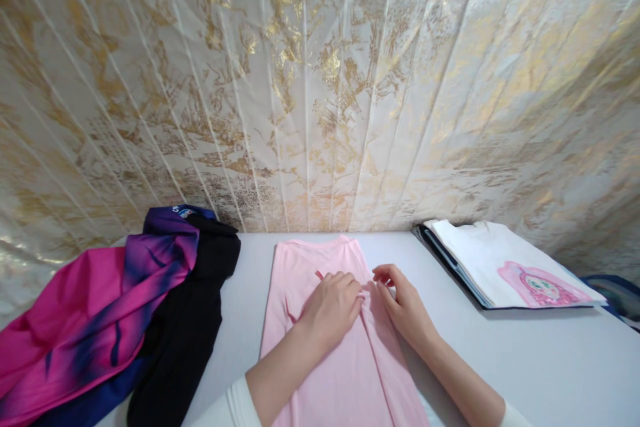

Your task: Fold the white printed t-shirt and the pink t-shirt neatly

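Note:
A pink long-sleeved top (345,373) lies on the white table, its neckline towards the back and its sleeves folded in along the body. My left hand (331,303) rests on the middle of the top with its fingers closed over a small bunch of the fabric. Beside that hand a little red tag or ribbon (319,275) sticks up. At the right edge of the top is my right hand (403,303), fingers loosely curled and thumb apart from them. Its fingertips are close to the pink cloth; whether they touch it is hard to tell.
On the left lies a loose heap of clothes, with a pink-and-purple garment (95,313) over a black one (185,340). A folded stack topped by a white T-shirt (480,260) with a pink printed figure stands at the right. A white-and-gold curtain (310,93) hangs behind the table (540,373).

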